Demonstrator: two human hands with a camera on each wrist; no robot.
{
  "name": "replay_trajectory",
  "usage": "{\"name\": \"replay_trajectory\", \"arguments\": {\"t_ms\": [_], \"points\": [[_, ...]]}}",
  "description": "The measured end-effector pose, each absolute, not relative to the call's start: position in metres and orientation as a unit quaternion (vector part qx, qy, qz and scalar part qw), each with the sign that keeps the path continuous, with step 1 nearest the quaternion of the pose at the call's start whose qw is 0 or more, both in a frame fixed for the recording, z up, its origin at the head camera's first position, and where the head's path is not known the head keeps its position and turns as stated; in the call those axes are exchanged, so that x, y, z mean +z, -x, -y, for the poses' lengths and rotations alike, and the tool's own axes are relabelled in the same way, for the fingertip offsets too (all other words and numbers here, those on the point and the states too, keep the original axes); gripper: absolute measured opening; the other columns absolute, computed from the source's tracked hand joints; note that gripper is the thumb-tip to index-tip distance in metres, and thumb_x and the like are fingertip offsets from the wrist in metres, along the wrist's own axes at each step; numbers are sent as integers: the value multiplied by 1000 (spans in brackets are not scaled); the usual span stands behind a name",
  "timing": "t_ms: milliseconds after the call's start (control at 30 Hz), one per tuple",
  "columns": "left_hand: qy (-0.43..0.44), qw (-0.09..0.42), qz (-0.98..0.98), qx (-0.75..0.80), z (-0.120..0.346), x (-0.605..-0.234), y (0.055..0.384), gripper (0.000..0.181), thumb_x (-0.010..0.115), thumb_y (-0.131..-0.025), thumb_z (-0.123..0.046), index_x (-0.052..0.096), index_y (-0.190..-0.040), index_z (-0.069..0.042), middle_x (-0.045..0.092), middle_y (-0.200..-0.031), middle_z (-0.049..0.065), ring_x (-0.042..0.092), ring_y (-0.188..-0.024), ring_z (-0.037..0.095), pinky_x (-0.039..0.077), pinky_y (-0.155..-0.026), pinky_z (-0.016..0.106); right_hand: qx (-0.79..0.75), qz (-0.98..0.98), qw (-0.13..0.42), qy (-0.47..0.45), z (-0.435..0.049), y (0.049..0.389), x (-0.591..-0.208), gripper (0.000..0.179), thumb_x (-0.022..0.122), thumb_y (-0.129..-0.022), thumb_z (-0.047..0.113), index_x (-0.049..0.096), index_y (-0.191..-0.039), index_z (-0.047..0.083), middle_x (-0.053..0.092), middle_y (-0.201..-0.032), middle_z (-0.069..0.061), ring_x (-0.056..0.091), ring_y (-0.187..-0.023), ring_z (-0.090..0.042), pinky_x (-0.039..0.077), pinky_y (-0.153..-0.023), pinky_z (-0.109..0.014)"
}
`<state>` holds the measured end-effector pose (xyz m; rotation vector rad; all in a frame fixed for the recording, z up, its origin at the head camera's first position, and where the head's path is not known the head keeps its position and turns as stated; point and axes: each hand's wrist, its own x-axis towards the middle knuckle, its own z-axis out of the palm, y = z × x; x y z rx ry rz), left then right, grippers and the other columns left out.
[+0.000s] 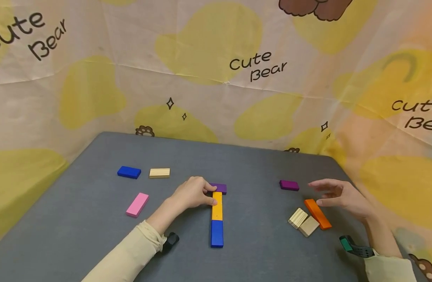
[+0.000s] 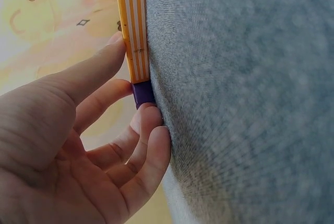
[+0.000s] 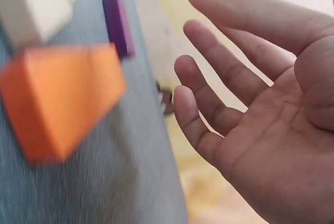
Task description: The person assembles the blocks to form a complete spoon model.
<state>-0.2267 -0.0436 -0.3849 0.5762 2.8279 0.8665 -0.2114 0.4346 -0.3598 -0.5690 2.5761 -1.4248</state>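
Observation:
My left hand [image 1: 192,192] reaches in to a T-shaped row of flat blocks. Its thumb touches the side of the yellow-orange block [image 1: 217,206], and its fingertips are right at the left end of the purple block [image 1: 221,188] across the top. White stripes show on the yellow-orange block's side in the left wrist view. A blue block [image 1: 217,234] continues the row at the near end. Fingers spread and holding nothing, my right hand [image 1: 344,196] hovers beside an orange block [image 1: 317,214]. A darker purple block [image 1: 289,185] lies beyond its fingertips.
Two pale wooden blocks [image 1: 309,226] lie against each other by the orange one. Toward the left are a blue block [image 1: 129,172], a pale wooden block [image 1: 159,173] and a pink block [image 1: 137,205]. A printed cloth [image 1: 209,90] stands behind the grey table [image 1: 78,235].

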Motion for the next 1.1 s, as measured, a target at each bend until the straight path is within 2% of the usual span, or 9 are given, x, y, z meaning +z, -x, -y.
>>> {"name": "replay_trajectory", "arguments": {"t_ms": [167, 367, 567, 933, 1100], "points": [[-190, 64, -936, 289, 43, -385, 227, 50, 86, -76, -36, 72, -121, -19, 68, -117, 4, 60, -91, 16, 45, -65, 30, -471, -862, 66, 177, -449, 214, -371, 44, 69, -92, 4, 56, -132, -3, 57, -133, -18, 57, -115, -22, 51, -84, -29], [-191, 66, -936, 289, 44, -384, 227, 50, 86, -76, -35, 72, -121, -19, 68, -118, 5, 59, -89, 16, 44, -64, 30, -491, -848, 88, 179, -447, 217, -379, 46, 70, -90, 1, 54, -133, -6, 52, -135, -27, 54, -116, -34, 53, -84, -35], [-191, 67, -937, 286, 44, -383, 227, 50, 86, -75, -36, 73, -121, -19, 68, -117, 5, 60, -90, 16, 45, -65, 31, -486, -854, 92, 164, -441, 220, -383, 46, 73, -88, 5, 57, -131, -5, 54, -134, -25, 53, -115, -38, 53, -84, -36], [-191, 66, -938, 283, 43, -383, 225, 50, 86, -76, -35, 72, -121, -19, 68, -116, 6, 58, -87, 16, 45, -65, 31, -461, -873, 73, 143, -428, 223, -384, 51, 74, -89, 15, 56, -135, 0, 52, -138, -21, 57, -113, -36, 52, -83, -32], [-190, 67, -938, 282, 42, -382, 225, 50, 86, -76, -35, 72, -121, -19, 68, -116, 6, 58, -87, 16, 45, -65, 31, -459, -875, 72, 134, -423, 225, -385, 53, 73, -90, 16, 54, -137, 1, 51, -139, -22, 61, -108, -28, 52, -83, -32]]}}
